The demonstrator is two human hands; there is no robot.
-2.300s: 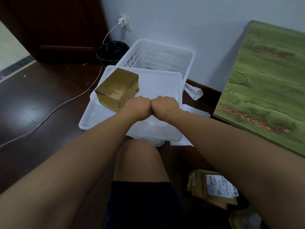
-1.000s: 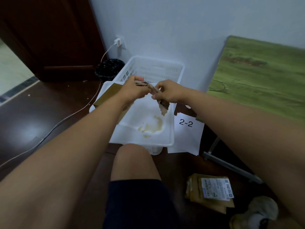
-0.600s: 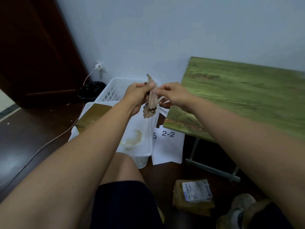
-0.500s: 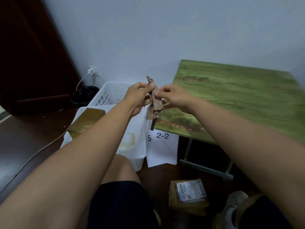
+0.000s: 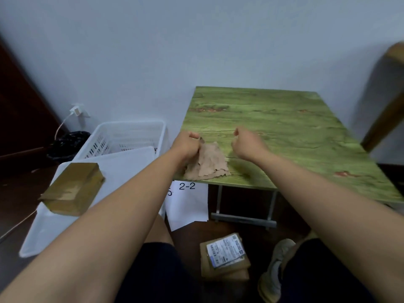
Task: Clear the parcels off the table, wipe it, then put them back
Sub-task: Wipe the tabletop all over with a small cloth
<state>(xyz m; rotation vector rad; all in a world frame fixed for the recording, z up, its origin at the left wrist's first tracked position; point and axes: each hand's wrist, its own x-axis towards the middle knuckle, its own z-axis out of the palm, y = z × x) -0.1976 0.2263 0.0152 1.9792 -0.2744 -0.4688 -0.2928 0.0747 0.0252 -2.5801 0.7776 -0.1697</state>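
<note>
Here we face the green wood-grain table, set against the pale wall, its metal legs standing on the dark floor. To its left sits a white slotted basket, and in front of that a white tray with a brown box parcel resting on its left side. A white sheet marked 2-2 lies on the floor between tray and table legs. Nearer to us, on the floor between our legs, a flat parcel with a printed label lies beside our shoe. A black bin stands by the wall behind the basket, under a plugged-in charger whose cable runs across the floor.

A beige cloth lies crumpled on the table's near left corner. Our left hand rests at its left edge, fingers curled and gripping the cloth's top. Our right hand hovers just right of the cloth, apart from it, fingers loosely curled and holding nothing. No parcels sit on the tabletop; both are off it, one on the tray and one on the floor.
</note>
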